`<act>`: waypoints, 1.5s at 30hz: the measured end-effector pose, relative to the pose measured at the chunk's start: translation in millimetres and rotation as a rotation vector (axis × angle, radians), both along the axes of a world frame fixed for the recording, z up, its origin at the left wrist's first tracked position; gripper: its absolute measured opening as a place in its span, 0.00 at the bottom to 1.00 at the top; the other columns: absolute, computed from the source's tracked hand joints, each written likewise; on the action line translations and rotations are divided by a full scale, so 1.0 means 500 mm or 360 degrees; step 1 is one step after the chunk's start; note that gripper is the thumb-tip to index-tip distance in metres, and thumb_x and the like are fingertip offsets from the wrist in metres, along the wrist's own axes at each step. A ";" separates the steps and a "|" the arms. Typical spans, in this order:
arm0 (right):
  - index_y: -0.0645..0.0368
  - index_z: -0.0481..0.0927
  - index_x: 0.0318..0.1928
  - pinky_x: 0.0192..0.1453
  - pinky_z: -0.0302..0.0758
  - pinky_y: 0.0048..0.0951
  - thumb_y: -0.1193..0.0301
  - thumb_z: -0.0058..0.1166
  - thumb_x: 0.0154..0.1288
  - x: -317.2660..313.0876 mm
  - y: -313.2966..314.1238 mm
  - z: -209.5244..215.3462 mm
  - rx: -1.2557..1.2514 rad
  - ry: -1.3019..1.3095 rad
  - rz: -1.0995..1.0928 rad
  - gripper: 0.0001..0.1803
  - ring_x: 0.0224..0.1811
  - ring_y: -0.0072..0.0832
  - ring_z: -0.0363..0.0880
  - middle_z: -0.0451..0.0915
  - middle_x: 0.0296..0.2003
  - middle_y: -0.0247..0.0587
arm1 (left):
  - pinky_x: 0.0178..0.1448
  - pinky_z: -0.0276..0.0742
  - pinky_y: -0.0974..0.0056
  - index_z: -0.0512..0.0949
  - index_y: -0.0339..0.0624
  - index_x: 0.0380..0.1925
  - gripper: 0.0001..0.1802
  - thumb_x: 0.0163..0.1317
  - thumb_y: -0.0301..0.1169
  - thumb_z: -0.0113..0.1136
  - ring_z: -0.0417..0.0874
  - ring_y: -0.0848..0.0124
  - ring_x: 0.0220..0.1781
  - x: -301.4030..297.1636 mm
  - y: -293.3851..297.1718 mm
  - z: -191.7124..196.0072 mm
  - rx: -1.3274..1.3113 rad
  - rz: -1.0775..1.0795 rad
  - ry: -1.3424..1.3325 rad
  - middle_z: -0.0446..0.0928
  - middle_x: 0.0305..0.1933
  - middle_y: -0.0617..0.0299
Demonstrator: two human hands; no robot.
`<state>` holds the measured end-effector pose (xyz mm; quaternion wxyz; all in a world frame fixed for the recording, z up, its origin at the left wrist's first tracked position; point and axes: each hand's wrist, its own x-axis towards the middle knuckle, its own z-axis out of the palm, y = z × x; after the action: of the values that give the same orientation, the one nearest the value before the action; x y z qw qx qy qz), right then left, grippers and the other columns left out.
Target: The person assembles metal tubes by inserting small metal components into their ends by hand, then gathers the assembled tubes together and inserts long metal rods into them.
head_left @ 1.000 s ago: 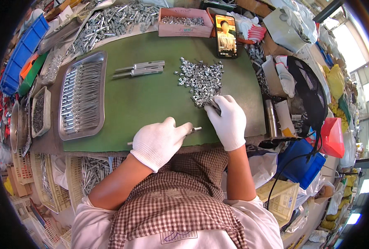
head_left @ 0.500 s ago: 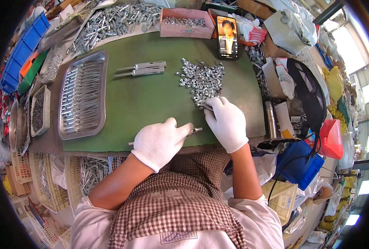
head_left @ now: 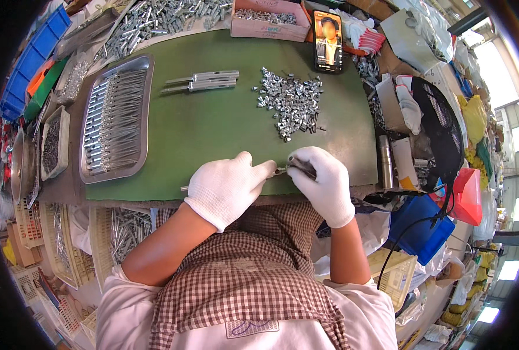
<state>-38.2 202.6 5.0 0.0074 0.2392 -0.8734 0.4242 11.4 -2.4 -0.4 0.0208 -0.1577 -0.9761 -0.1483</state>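
Note:
Both of my hands wear white knitted gloves and meet near the front edge of the green mat. My left hand is closed around a slim metal rod, whose ends poke out on either side of the fist. Against the rod's right end, my right hand grips a small dark metal tool; its kind is mostly hidden by the fingers. Beyond the right hand lies a loose pile of small shiny metal pieces. A few metal tubes with thin rods rest farther back on the mat.
At left, a steel tray holds a row of similar rods. A pink box of small parts and a propped phone stand at the back. A metal cylinder and a black mesh item are on the right.
My right hand has drawn back from the pile, bringing the dark tool to the right end of the rod. My left hand keeps its hold. The view has shifted slightly.

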 end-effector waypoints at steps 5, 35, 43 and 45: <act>0.59 0.82 0.40 0.43 0.79 0.38 0.77 0.63 0.58 0.015 -0.010 -0.002 0.0070 0.0032 0.0120 0.09 0.38 0.44 0.83 0.82 0.34 0.45 | 0.29 0.81 0.56 0.83 0.62 0.51 0.14 0.65 0.41 0.60 0.82 0.61 0.25 -0.001 0.002 -0.002 0.0022 -0.0001 -0.0020 0.73 0.30 0.60; 0.59 0.72 0.27 0.23 0.50 0.25 0.49 0.34 0.79 -0.014 -0.088 -0.053 -0.2173 -0.1075 -0.0022 0.30 0.18 0.19 0.52 0.56 0.17 0.26 | 0.26 0.83 0.56 0.77 0.67 0.61 0.22 0.66 0.36 0.56 0.84 0.60 0.23 -0.003 0.006 0.009 -0.0229 -0.0116 -0.0023 0.75 0.27 0.57; 0.60 0.68 0.22 0.23 0.48 0.26 0.52 0.36 0.78 -0.009 -0.098 -0.069 -0.2446 -0.0871 0.0187 0.30 0.17 0.20 0.51 0.54 0.16 0.27 | 0.26 0.82 0.58 0.77 0.66 0.60 0.23 0.64 0.36 0.57 0.82 0.62 0.21 0.004 0.007 0.006 -0.0249 -0.0103 -0.0031 0.74 0.27 0.59; 0.60 0.68 0.22 0.23 0.47 0.26 0.53 0.37 0.78 0.002 -0.100 -0.074 -0.2402 -0.0827 0.0172 0.29 0.17 0.19 0.51 0.56 0.16 0.28 | 0.26 0.82 0.59 0.78 0.64 0.58 0.20 0.64 0.36 0.57 0.82 0.62 0.21 0.004 0.008 0.011 -0.0241 -0.0126 -0.0032 0.74 0.27 0.59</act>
<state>-37.4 152.5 -32.2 -0.0569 0.1052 -0.3117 0.9426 13.3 1.4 5.1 -0.0068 -0.1958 -0.9777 -0.0762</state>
